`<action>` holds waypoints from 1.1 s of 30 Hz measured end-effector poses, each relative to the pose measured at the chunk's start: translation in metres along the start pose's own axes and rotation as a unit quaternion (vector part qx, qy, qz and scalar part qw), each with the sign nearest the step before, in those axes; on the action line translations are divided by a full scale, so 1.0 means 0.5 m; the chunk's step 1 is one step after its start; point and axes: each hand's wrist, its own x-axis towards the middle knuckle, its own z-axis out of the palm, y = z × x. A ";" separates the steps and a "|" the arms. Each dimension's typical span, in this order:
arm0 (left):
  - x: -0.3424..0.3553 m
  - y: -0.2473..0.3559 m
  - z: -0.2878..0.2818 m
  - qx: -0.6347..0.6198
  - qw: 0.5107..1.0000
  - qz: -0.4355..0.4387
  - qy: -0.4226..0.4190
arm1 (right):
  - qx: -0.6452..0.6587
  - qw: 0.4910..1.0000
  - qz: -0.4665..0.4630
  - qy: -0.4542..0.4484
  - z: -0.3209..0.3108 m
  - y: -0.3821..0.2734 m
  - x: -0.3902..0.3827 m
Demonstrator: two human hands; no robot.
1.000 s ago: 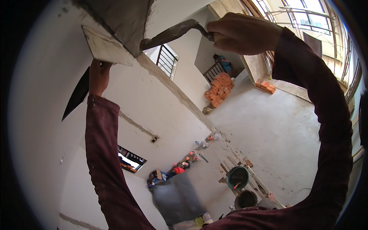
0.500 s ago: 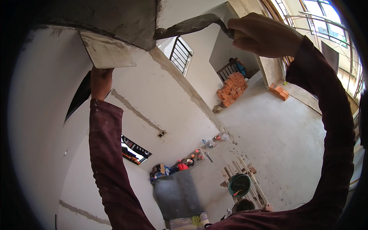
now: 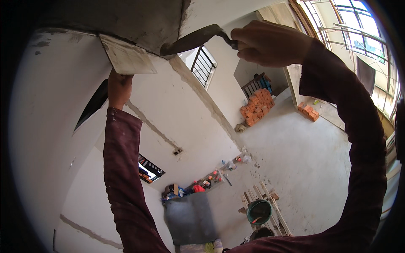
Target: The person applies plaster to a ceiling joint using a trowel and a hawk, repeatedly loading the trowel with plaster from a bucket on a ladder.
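Note:
Overhead, a grey plastered surface (image 3: 126, 17) meets the white walls. My right hand (image 3: 272, 44) is wrapped round the handle of a trowel (image 3: 196, 39); its long, mortar-smeared blade points left, the tip at the lower corner of the grey surface. My left hand (image 3: 120, 89) grips a flat, pale plasterer's board (image 3: 128, 57) from below. The board is tilted, and its upper edge lies along the line where grey surface and wall meet. Whether it presses on the surface I cannot tell. Both arms are raised in dark maroon sleeves.
Far below, a green bucket (image 3: 259, 211) and a dark bucket (image 3: 261, 232) stand by a slatted wooden platform (image 3: 276, 206). Orange bricks (image 3: 257, 106) are piled by the far wall, with a smaller stack (image 3: 308, 111) to the right. Bags and small items (image 3: 198, 187) line the wall's foot.
My right hand and the trowel have moved left, bringing the blade's tip nearer the board. The left hand and board appear slightly further right; the whole view has shifted a little.

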 end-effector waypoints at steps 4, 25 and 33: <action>0.003 0.005 -0.002 0.022 0.999 0.028 0.004 | -0.026 0.998 -0.039 0.052 -0.012 -0.005 0.030; -0.006 0.048 -0.024 0.062 0.998 0.025 0.014 | -0.039 0.991 -0.093 0.093 -0.037 -0.019 0.050; -0.009 0.033 -0.028 0.079 0.996 0.020 0.022 | -0.044 0.993 -0.070 0.084 -0.029 -0.006 0.061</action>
